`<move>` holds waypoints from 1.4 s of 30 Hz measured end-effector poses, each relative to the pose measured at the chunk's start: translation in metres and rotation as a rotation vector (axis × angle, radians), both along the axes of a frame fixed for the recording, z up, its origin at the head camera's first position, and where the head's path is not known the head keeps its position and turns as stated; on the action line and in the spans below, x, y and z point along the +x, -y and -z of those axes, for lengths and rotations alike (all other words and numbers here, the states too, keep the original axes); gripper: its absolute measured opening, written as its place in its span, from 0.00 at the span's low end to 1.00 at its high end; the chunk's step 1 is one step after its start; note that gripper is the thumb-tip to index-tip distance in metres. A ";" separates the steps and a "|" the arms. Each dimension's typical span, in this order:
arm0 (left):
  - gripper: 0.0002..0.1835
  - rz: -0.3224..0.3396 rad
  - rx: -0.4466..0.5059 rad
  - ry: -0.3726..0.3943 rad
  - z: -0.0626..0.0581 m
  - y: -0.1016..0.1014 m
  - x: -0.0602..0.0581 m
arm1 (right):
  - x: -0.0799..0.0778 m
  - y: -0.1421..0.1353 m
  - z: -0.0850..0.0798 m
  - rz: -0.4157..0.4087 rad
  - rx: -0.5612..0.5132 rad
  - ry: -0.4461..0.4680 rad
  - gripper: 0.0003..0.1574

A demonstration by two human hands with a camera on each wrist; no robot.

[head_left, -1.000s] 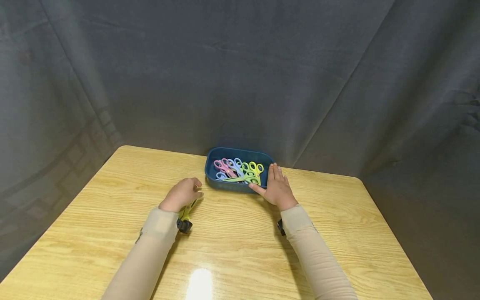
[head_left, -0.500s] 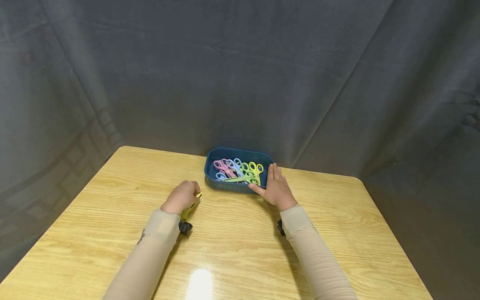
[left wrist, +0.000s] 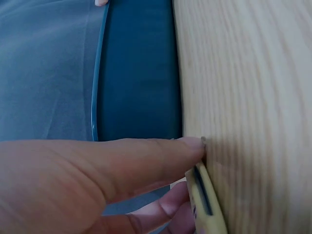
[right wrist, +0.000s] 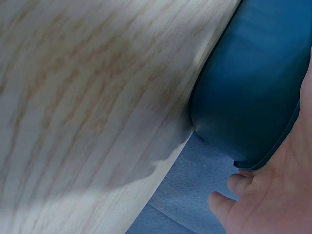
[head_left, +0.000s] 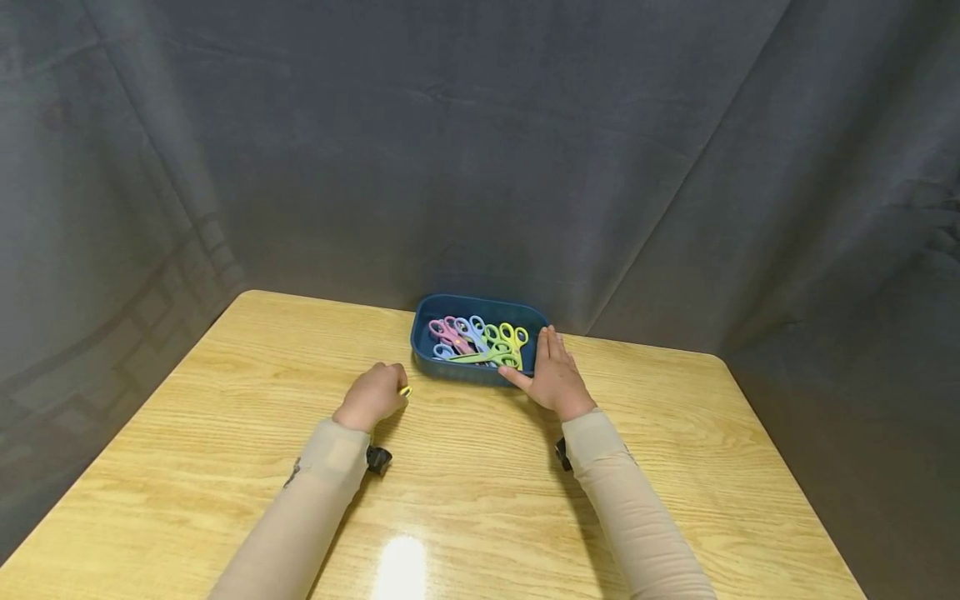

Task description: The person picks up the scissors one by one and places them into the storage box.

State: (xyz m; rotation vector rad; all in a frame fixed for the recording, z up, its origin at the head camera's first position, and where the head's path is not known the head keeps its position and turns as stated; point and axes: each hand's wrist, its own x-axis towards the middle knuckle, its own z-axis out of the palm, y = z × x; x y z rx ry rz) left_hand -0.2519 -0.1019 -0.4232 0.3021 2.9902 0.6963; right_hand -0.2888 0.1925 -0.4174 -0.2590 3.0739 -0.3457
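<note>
In the head view my left hand (head_left: 375,396) is on the table left of the bin, pinching a pair of yellow scissors (head_left: 406,391). Most of these scissors is hidden under the hand; one yellow handle loop sticks out. The left wrist view has the thumb and curled fingers around the scissors' yellow edge (left wrist: 208,204), low by the wood. My right hand (head_left: 553,379) rests, fingers extended, on the right end of a dark blue bin (head_left: 468,375). Inside the bin lie several scissors: pink (head_left: 450,333), blue (head_left: 472,331), green (head_left: 491,356) and yellow (head_left: 520,337).
The wooden table (head_left: 480,500) has rounded far corners. A grey curtain (head_left: 480,150) hangs behind the bin and along both sides. Black wrist cameras are strapped at the sleeves, the left one (head_left: 378,460) near the wood.
My left hand has closed its fingers on the yellow scissors and shifted slightly right with them, covering more of them. The right hand and the bin stay nearly still.
</note>
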 end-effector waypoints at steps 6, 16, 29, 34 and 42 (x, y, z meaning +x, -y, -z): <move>0.06 0.009 -0.020 0.011 0.002 -0.004 -0.002 | -0.001 -0.002 0.000 0.000 -0.006 0.012 0.73; 0.08 -0.017 -0.007 0.008 0.002 -0.008 -0.003 | -0.001 -0.004 -0.001 0.008 -0.005 0.013 0.73; 0.06 -0.027 0.046 0.011 0.000 -0.007 -0.005 | 0.000 -0.008 -0.002 0.016 -0.016 0.026 0.73; 0.08 -0.038 0.063 0.003 -0.002 -0.007 -0.004 | 0.000 -0.007 -0.001 0.011 -0.018 0.026 0.73; 0.11 -0.053 0.109 -0.016 -0.007 -0.005 -0.004 | 0.000 -0.005 0.000 0.005 -0.018 0.010 0.73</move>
